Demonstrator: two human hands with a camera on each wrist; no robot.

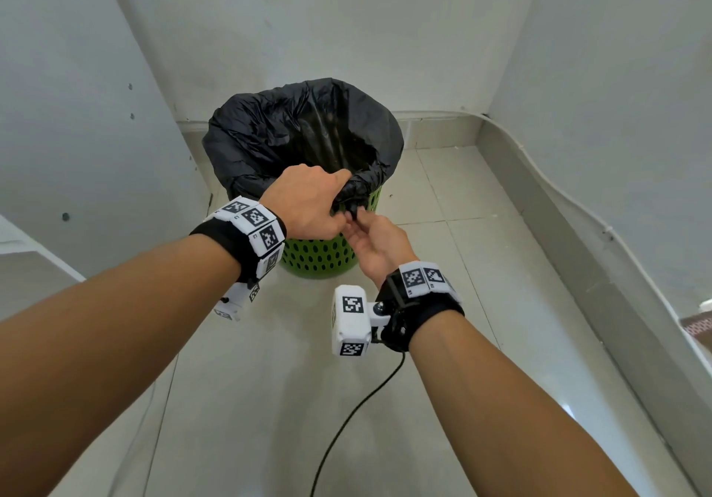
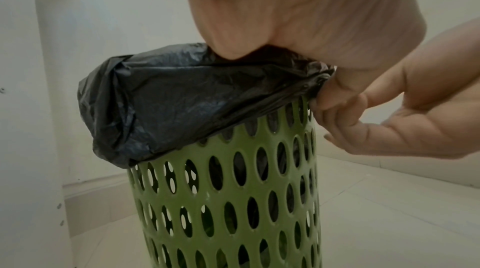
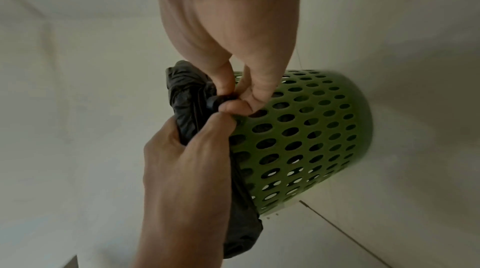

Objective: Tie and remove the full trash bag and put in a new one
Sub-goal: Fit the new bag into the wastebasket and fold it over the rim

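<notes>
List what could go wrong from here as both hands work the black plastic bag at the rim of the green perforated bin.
1. The left hand grips and the right hand pinches one bunched spot of the black plastic trash bag; thin film might tear there.
2. The bag is folded over the rim elsewhere, so pulling could tip the light green perforated plastic bin.
3. The black cable trailing on the floor might snag.

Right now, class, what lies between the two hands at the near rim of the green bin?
A bunched knot of the black trash bag: the left hand grips it and the right hand pinches its tip, clearest in the right wrist view.
</notes>
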